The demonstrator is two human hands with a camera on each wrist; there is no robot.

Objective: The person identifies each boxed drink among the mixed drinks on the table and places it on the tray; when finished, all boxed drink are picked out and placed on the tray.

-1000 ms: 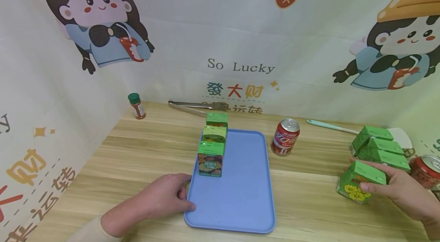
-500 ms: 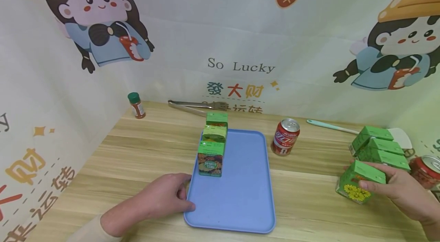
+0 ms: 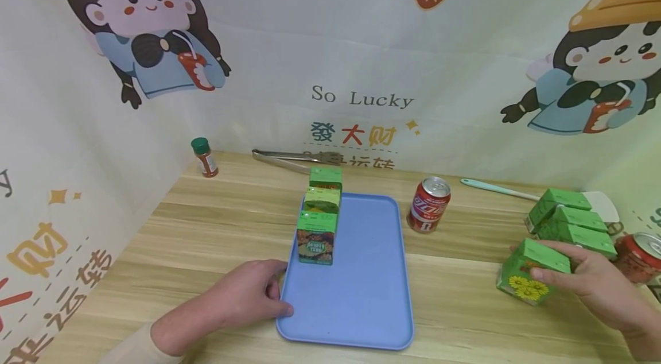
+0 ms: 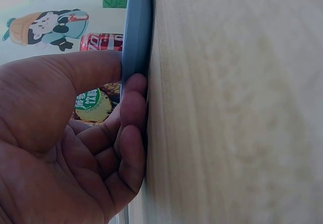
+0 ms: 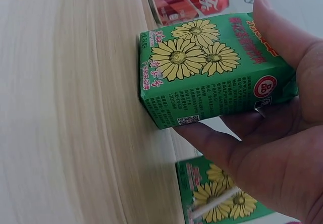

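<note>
My left hand (image 3: 248, 292) grips the left rim of a blue tray (image 3: 356, 301), thumb on top and fingers curled against its outer side in the left wrist view. A row of 3 drink cartons (image 3: 316, 243) runs along the tray's left side. On the right, my right hand (image 3: 594, 283) holds a green drink carton with yellow flowers (image 3: 529, 281), its thumb on one side and fingers on the other. The right wrist view shows this carton (image 5: 202, 62) upright, its bottom close over the wooden table. Another flowered carton (image 5: 212, 183) with a straw stands near it.
Several green cartons (image 3: 573, 217) stand at the right beside a red can (image 3: 640, 255), with a spatula (image 3: 496, 188) behind. A second red can (image 3: 428, 206) stands right of the tray. Tongs (image 3: 289, 158) and a green-capped bottle (image 3: 205, 158) lie toward the back.
My right hand has shifted slightly left with the flowered carton, away from the other cartons. The left hand and tray stay in place.
</note>
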